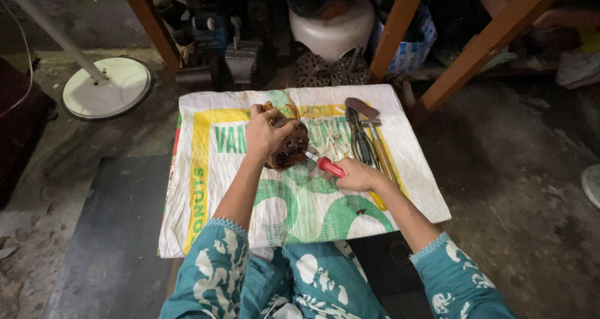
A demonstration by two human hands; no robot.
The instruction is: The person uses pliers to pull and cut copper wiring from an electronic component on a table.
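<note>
My left hand (265, 133) grips a dark, rusty round motor part (290, 149) with copper windings, resting on a printed white sack (206, 187). My right hand (357, 175) holds a red-handled screwdriver (327, 166) whose tip points left into the part. Both forearms come up from teal patterned sleeves at the bottom of the view.
Pliers (359, 141) and a wooden-handled hammer (375, 137) lie on the sack just right of my hands, with small metal bits (337, 145) beside them. A white round fan base (107, 87) stands far left. Orange wooden legs (487, 40) and clutter line the back; a dark mat (112, 231) lies at left.
</note>
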